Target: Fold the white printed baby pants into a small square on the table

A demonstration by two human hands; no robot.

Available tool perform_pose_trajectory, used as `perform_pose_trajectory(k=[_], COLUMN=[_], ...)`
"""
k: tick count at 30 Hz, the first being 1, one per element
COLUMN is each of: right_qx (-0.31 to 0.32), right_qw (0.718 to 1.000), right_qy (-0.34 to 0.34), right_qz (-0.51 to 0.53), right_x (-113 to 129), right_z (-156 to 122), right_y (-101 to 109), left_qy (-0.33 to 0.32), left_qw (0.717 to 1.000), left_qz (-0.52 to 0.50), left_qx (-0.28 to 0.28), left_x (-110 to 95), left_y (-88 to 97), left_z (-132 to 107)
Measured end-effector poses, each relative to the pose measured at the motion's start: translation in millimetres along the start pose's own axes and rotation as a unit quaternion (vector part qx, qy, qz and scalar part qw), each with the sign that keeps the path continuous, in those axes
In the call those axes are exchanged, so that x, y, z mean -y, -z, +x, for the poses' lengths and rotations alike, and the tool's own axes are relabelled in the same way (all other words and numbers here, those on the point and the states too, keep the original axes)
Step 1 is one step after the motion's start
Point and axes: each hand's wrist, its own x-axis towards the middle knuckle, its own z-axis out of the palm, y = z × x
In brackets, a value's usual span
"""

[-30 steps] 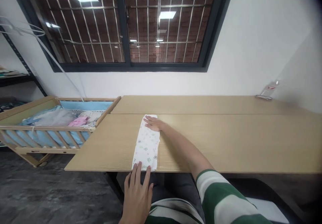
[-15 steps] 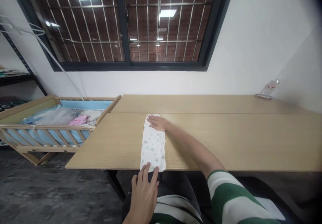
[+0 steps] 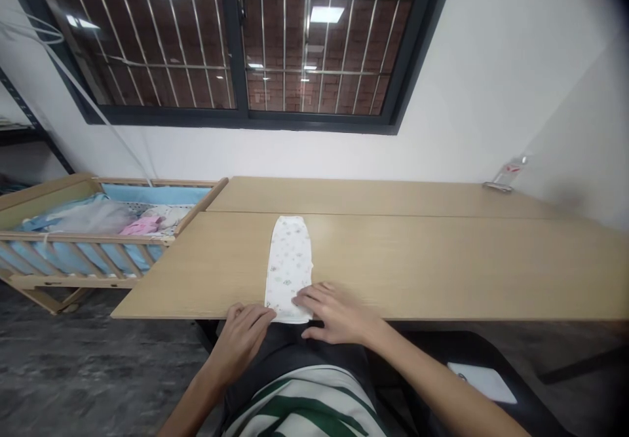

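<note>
A narrow folded white cloth [image 3: 289, 260] with small printed figures lies lengthwise on the wooden table [image 3: 442, 266], running from its middle to the near edge. My left hand [image 3: 242, 335] sits at the cloth's near left corner, fingertips touching it. My right hand [image 3: 334, 311] rests at the near right corner, fingers stretched flat over the hem. Both hands are at the table's front edge and grip nothing.
A wooden crib [image 3: 93, 234] with blue lining and baby clothes stands left of the table. A barred window is on the wall behind. A small clear stand [image 3: 504, 178] sits at the table's far right. A dark chair [image 3: 472, 371] is under me.
My right hand has come back from the cloth's far end to its near right corner. My left hand shifted left to the near left corner. The view tilted slightly.
</note>
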Motion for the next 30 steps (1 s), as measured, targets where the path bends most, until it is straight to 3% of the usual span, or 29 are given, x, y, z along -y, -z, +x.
perform_pose_trajectory(k=[3, 5, 9, 13, 17, 23, 26, 30], right_qx=[-0.035, -0.052, -0.072, -0.113, -0.176, -0.22, -0.229, -0.225], right_qw=[0.999, 0.999, 0.991, 0.977, 0.955, 0.908, 0.902, 0.902], right_qy=[-0.004, -0.007, -0.029, -0.063, -0.103, -0.181, -0.212, -0.275], right_qz=[-0.032, -0.002, 0.106, 0.172, 0.215, 0.307, 0.299, 0.246], right_x=[8, 15, 35, 34, -7, -94, -128, -157], right_z=[-15, -22, -28, -18, 15, 79, 106, 131], right_y=[-13, -9, 26, 57, 65, 52, 35, 9], left_qy=[-0.02, -0.012, 0.014, 0.022, 0.064, 0.182, 0.211, 0.24], left_qw=[1.0, 0.999, 0.996, 0.993, 0.993, 0.978, 0.968, 0.955], left_qz=[-0.015, -0.036, -0.084, -0.101, -0.083, -0.011, 0.01, 0.039], left_qx=[-0.016, -0.026, -0.02, -0.048, -0.053, 0.102, 0.136, 0.173], left_x=[-1, -5, -17, -13, 9, 49, 65, 80], left_y=[2.0, 8.3, 29.5, 45.2, 50.1, 36.2, 14.8, -15.0], left_z=[0, 0, 6, 39, 98, 187, 211, 223])
